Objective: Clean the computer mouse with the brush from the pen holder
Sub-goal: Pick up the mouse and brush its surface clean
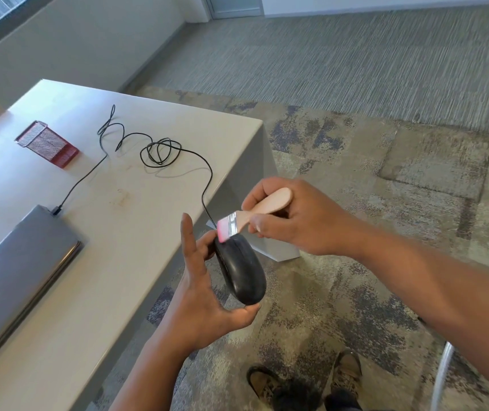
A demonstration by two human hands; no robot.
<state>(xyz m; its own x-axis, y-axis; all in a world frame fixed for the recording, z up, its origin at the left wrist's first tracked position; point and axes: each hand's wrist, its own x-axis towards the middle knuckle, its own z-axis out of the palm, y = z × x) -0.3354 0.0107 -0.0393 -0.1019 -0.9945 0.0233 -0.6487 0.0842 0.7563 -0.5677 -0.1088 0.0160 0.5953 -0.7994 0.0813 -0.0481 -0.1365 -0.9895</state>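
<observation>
My left hand (201, 292) holds a black computer mouse (241, 269) in the air just off the table's right edge, thumb under its near end and fingers at its far end. My right hand (296, 218) grips the pale wooden handle of a small brush (255, 213). The brush's pink bristles touch the far end of the mouse. The mouse's black cable (160, 152) runs back over the table in loops. A red mesh pen holder (48, 143) lies on its side at the table's far left.
A closed grey laptop (18, 268) lies at the near left of the white table (124, 226), with the cable plugged into its far corner. Patterned carpet lies to the right. My shoes (305, 378) show below, and a pale chair part (441, 378) stands at the lower right.
</observation>
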